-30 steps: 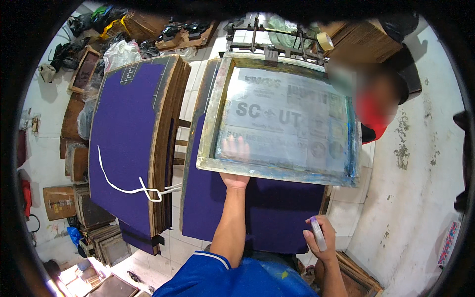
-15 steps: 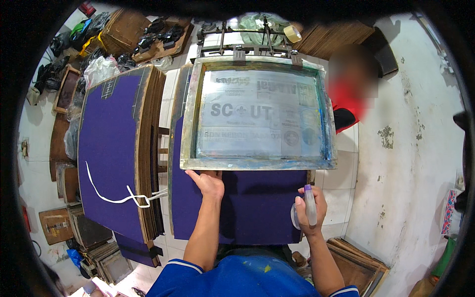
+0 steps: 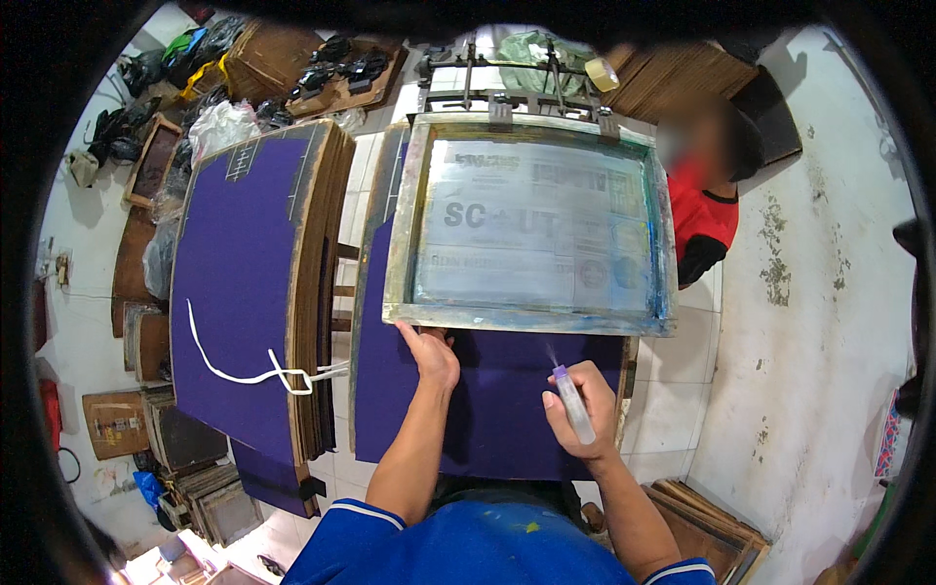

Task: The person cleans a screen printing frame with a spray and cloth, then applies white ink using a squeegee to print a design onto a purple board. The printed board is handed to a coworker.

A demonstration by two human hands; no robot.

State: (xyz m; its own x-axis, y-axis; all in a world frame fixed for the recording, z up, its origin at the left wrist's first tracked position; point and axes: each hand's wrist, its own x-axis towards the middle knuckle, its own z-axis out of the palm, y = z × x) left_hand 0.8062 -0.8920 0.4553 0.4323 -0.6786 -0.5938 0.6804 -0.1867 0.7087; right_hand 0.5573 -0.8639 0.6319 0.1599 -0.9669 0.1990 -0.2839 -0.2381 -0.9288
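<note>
A wooden-framed printing screen (image 3: 400,224) with a pale lettered mesh hangs from a metal hinge clamp (image 3: 500,114) over a purple padded board (image 3: 497,409). My left hand (image 3: 434,363) grips the screen's near edge at the left, thumb on the frame and fingers underneath. My right hand (image 3: 597,409), below and right of the frame, is closed round a translucent bottle (image 3: 575,411) with a purple nozzle, angled up toward the underside of the screen; a faint mist streak shows above the nozzle. The screen hides the far part of the board.
A second thick purple board stack (image 3: 234,292) with a white cord (image 3: 239,372) lies left. A person in red and black (image 3: 707,224) is beside the screen's right. Bags (image 3: 219,132) and framed panels (image 3: 219,512) line the left; a wall (image 3: 799,341) bounds the right.
My left hand, seen under the mesh a second ago, is now at the frame's near-left edge. The bottle has moved left and up toward the screen, with mist now showing above it.
</note>
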